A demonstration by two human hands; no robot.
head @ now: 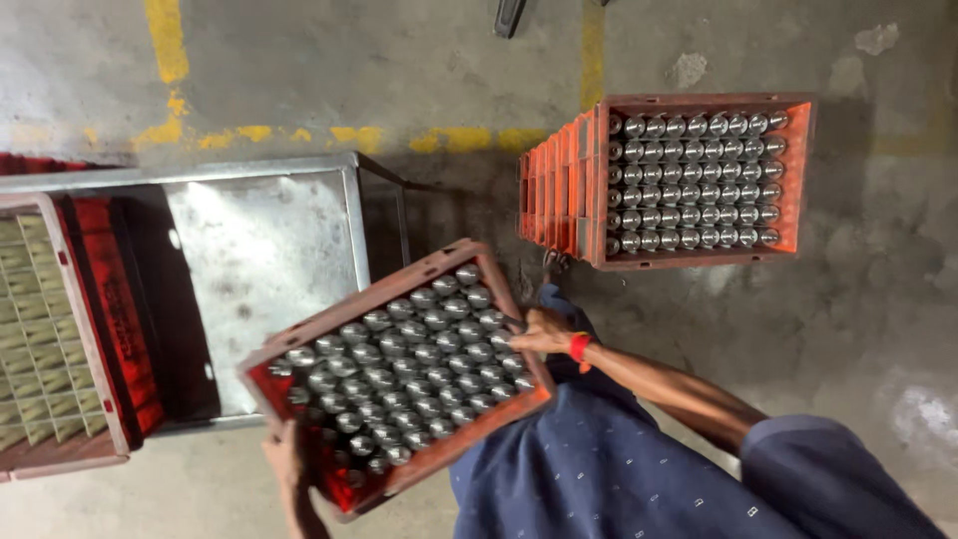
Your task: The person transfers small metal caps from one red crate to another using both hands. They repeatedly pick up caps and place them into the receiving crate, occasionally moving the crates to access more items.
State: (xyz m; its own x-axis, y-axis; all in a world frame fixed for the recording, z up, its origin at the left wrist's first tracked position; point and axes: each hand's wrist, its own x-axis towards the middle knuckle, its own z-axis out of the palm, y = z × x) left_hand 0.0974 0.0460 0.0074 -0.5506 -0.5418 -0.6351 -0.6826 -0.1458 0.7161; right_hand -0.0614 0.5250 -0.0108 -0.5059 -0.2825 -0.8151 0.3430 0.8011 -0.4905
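Together we are gripping a red crate (299, 364) of metal cylinders (409, 359), left hand (284, 454) and right hand (539, 331) clasping opposite rims.

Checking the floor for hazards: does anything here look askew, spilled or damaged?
The red crate of metal cylinders, held by the left hand and right hand, is tilted, not level. Nothing has spilled. The orange crate stands square on patchy concrete floor.

Place: factory or workshop floor.
Floor (399, 70): bare stained concrete, worn yellow lane markings (299, 135).
Stock: orange plastic crates (559, 190) stacked, packed with rows of identical polished metal parts (694, 180).
Fittings: steel trolley (259, 250), gridded divider tray (35, 329).
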